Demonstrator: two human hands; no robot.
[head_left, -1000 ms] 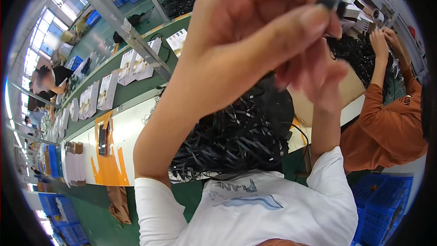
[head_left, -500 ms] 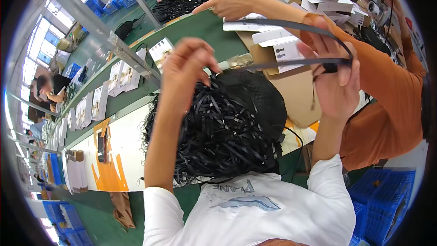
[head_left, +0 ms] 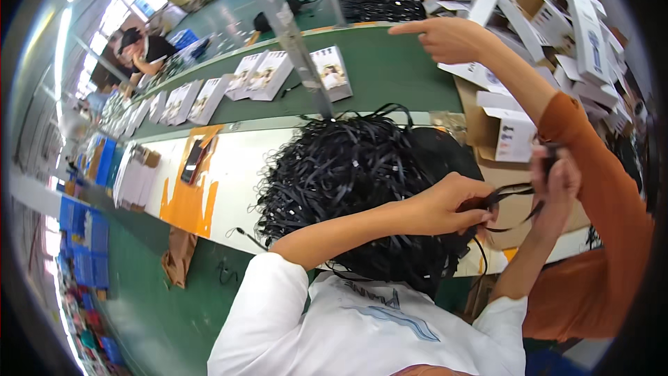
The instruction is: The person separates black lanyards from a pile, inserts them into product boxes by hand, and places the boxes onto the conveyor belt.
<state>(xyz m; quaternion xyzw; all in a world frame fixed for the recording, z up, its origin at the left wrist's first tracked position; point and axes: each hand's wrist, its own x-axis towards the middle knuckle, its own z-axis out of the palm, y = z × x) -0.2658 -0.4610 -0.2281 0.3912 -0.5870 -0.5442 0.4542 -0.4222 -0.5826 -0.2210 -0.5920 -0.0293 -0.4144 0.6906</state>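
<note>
A thin black strap [head_left: 516, 189] is looped between my two hands, to the right of the heap. My left hand [head_left: 456, 203] reaches across the heap and is closed in a pinch on one end of the strap. On the other side, my right hand [head_left: 559, 179] has its fingers closed round the strap and a small dark part, which is blurred. Beneath my left forearm lies a large heap of black straps [head_left: 334, 167] with small pale bits among them. A black mesh bag [head_left: 445, 157] shows behind the heap's right side.
A co-worker's orange sleeve [head_left: 591, 146] and pointing hand [head_left: 452, 36] extend over the green belt [head_left: 383, 63] at the right. White boxes [head_left: 588, 42] are piled at the far right. A phone [head_left: 193, 161] lies on orange tape at the left. A metal post [head_left: 289, 35] rises beyond the table.
My left hand has come down and right, from above the heap to the strap. My right hand has moved slightly lower and drawn the strap into a smaller loop. The view has turned left.
</note>
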